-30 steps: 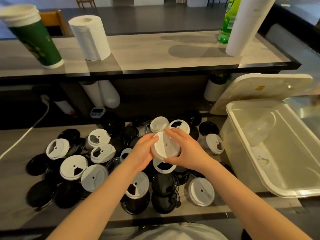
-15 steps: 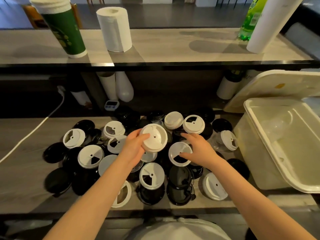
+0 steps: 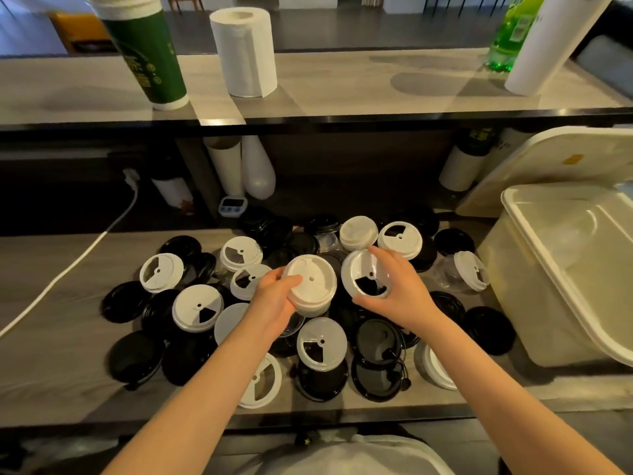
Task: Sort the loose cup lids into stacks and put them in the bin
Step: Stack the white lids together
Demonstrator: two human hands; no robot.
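My left hand (image 3: 275,299) grips a small stack of white lids (image 3: 313,284) above the pile, thumb on top. Just to its right my right hand (image 3: 399,293) holds a single white lid (image 3: 364,274) tilted on edge, its drinking hole facing me. Below both hands a heap of loose lids (image 3: 322,344) covers the lower shelf, white ones mixed with black and a few clear ones. The pale plastic bin (image 3: 561,269) stands open at the right, apart from both hands.
The bin's lid (image 3: 548,166) leans behind the bin. On the upper counter stand a green cup stack (image 3: 147,53), a paper roll (image 3: 245,51), a green bottle (image 3: 510,32) and a white tube (image 3: 555,42). A white cable (image 3: 68,269) crosses the shelf at left.
The two hands parted from one shared stack. My left hand kept the stack, and my right hand reached into the pile and lifted a single white lid.
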